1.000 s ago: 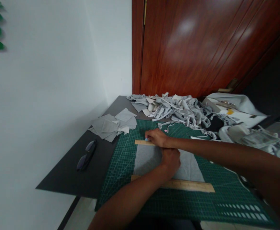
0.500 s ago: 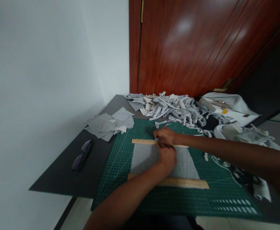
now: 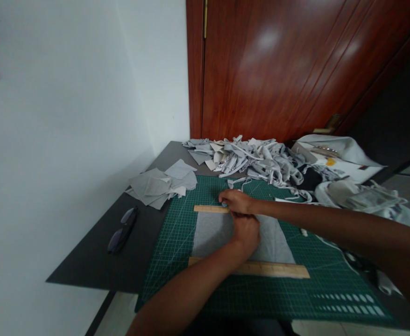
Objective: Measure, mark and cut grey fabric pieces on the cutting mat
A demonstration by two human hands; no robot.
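Left hand [image 3: 246, 233] pressed flat, palm down, on a grey fabric piece [image 3: 212, 231] spread over a green cutting mat [image 3: 177, 242]; fingers spread forward, gripping nothing, reaching up to the far wooden ruler [image 3: 210, 209] along the fabric's far edge. Right hand [image 3: 236, 201] just beyond the left and touching it, curled closed at that ruler, pinching something small and pale blue at its fingertips; too small to tell what. Right forearm stretching off to the right across the mat. Near wooden ruler [image 3: 271, 269] lying along the fabric's near edge, just below the left wrist and partly crossed by the left forearm.

To the left of both hands, on the dark worktop [image 3: 96, 261], a pair of glasses [image 3: 122, 230], well apart from the mat. Beyond and left of the right hand, a loose stack of grey cut squares [image 3: 159, 184] at the mat's far corner. Straight beyond the right hand, a heap of grey fabric scraps [image 3: 257, 161] against a brown wooden door [image 3: 278, 70]. To the right, past the right forearm, more pale cloth [image 3: 352, 163] piled up.
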